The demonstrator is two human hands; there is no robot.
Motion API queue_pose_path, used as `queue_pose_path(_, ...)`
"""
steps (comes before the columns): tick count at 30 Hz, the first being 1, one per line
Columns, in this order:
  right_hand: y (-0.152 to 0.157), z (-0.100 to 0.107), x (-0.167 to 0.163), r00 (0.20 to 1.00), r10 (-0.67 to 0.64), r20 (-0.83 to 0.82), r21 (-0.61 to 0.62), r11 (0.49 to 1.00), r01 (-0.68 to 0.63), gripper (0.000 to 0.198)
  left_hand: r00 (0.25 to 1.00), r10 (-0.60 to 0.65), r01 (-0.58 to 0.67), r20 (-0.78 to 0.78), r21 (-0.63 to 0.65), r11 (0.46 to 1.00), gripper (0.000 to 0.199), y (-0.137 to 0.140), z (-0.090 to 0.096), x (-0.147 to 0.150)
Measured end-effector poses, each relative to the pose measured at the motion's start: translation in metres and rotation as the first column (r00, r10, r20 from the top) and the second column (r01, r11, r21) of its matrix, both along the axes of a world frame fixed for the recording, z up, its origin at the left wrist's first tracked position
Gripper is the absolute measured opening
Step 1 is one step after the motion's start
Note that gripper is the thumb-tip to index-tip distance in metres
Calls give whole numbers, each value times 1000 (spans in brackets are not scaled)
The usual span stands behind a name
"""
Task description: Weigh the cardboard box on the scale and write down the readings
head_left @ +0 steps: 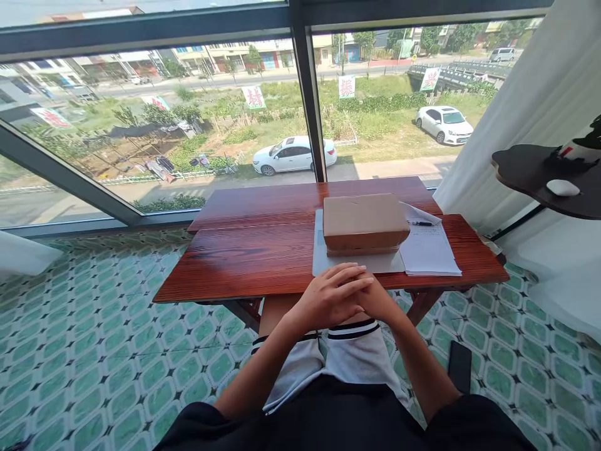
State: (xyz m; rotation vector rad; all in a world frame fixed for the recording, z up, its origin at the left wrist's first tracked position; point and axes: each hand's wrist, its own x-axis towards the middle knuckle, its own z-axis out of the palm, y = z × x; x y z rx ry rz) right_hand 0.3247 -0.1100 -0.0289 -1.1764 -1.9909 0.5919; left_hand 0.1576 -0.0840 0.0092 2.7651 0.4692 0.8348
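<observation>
My left hand [332, 293] and my right hand [375, 297] are clasped together at the near edge of the table, above my lap. The left fingers lie closed over the back of the right hand, whose own fingers are mostly hidden. Just beyond them a brown cardboard box [366, 220] rests on a flat silver-grey thing that looks like a closed laptop [322, 258]. To its right is a stack of white paper sheets [429, 254] with handwriting on top and a dark pen [421, 223] across it. Both hands are apart from the box.
The reddish-brown wooden table [239, 263] stands against large windows. At right, a dark side stand [530, 172] carries a white stone-like object [562, 188] and a pot. Low to my right lies a black phone-like slab [459, 368]. White curtains [498, 119] hang at the right.
</observation>
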Motion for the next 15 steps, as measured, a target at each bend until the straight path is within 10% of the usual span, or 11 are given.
queue_pose_path(5,-7,29,22,951,-245,-188,-37,970,242,26,950,196,-174,245,-110,979,43,6,-8,0)
queue_pose_path(9,0,43,47,788,-515,-339,155,795,586,26,749,512,-400,421,-328,856,40,23,-9,2)
queue_pose_path(15,32,25,80,614,-663,-427,132,627,768,46,619,657,-321,431,-625,712,52,62,-14,13)
